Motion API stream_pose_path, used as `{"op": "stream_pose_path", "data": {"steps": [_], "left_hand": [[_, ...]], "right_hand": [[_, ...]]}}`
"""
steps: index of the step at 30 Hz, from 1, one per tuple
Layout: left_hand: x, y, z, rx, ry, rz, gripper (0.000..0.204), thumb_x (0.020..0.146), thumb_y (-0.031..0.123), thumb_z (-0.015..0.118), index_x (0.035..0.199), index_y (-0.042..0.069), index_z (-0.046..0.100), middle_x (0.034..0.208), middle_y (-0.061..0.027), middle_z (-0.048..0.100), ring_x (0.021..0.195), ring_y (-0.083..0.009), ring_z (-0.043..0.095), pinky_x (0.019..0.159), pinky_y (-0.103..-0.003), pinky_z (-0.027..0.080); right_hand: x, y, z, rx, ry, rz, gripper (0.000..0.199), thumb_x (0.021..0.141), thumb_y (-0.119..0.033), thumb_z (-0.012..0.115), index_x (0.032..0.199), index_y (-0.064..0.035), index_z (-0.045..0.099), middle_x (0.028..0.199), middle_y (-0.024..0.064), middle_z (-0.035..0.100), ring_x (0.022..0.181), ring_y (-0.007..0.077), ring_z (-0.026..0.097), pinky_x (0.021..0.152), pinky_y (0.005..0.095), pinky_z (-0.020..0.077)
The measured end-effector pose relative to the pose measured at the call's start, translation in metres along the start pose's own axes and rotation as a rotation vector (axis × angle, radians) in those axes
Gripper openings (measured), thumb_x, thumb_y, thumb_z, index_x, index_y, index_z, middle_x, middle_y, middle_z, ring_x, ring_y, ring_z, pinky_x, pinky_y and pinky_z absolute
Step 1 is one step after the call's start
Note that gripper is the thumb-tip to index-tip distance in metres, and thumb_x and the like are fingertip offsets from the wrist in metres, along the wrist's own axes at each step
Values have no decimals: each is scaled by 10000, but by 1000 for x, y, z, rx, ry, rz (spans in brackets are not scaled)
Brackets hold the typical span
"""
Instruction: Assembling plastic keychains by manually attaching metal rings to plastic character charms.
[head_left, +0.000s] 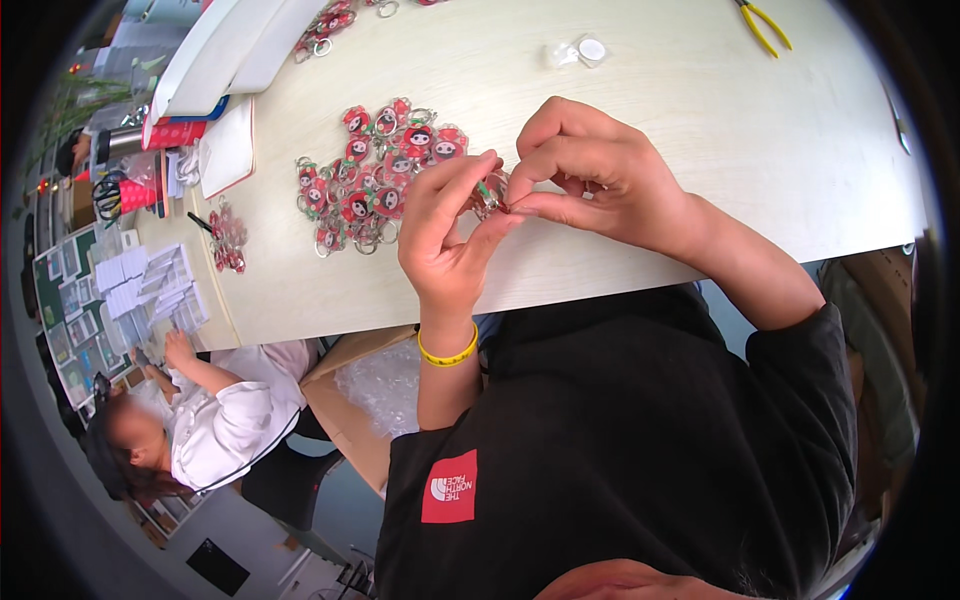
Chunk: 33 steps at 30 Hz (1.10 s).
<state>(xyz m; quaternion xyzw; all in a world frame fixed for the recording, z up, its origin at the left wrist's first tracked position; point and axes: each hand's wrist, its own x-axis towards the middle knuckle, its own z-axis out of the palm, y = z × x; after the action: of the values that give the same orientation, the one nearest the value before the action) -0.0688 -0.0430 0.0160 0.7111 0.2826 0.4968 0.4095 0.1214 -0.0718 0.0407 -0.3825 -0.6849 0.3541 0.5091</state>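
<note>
Just above the table (pixel 660 110) my left hand (pixel 442 230) pinches a small clear and red keychain charm (pixel 489 194) between thumb and fingers. My right hand (pixel 610 180) meets it from the right, thumb and forefinger pressed together at the charm's edge; the tiny part between those fingertips is hidden. Left of my hands lies a loose pile of red keychains (pixel 358 206), each with a doll-like figure and a metal ring.
Yellow-handled pliers (pixel 768 30) lie at the far right. A clear plastic wrapper with a white disc (pixel 590 49) sits at the back. More keychains (pixel 228 236) lie at the left edge. A co-worker in a white shirt (pixel 235 405) sits left, beside an open cardboard box (pixel 345 430).
</note>
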Motion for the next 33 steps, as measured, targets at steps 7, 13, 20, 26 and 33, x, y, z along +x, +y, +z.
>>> {"op": "stream_pose_path", "data": {"steps": [7, 13, 20, 26, 33], "left_hand": [[0, 10, 5, 112, -19, 42, 423, 705, 29, 799, 1103, -1, 660, 1025, -106, 651, 917, -191, 611, 729, -275, 523], [-1, 13, 5, 11, 33, -2, 411, 710, 39, 803, 1092, -14, 660, 1045, -106, 645, 887, -194, 620, 751, -283, 520], [-7, 17, 7, 82, -2, 29, 403, 712, -3, 796, 1089, -11, 652, 1032, -110, 643, 882, -175, 619, 727, -270, 528], [-25, 23, 4, -221, 229, -49, 358, 823, 54, 718, 1132, -48, 571, 1093, -140, 590, 982, -199, 602, 841, -324, 528], [-29, 15, -35, -1019, 407, -370, 479, 971, 304, 406, 1311, -30, 446, 964, -66, 532, 924, -192, 538, 826, -369, 504]], "right_hand": [[0, -1, -1, -31, -27, 143, 111, 808, 33, 645, 864, -40, 584, 933, 26, 512, 652, 70, 465, 552, 222, 400], [2, 1, -7, 136, -62, 178, 94, 846, -23, 650, 896, -28, 571, 935, 53, 513, 808, 139, 516, 716, 273, 436], [0, -4, -5, -43, -119, 78, 154, 817, -21, 671, 916, -41, 554, 934, 76, 536, 814, 198, 561, 687, 287, 470], [20, 29, -33, -138, 419, 274, 172, 893, 2, 487, 1061, -32, 502, 985, 68, 573, 751, 143, 560, 600, 244, 461], [51, 45, -13, -295, -136, 21, 206, 913, -104, 569, 1110, -42, 574, 1009, 65, 578, 797, 159, 599, 702, 322, 495]]}}
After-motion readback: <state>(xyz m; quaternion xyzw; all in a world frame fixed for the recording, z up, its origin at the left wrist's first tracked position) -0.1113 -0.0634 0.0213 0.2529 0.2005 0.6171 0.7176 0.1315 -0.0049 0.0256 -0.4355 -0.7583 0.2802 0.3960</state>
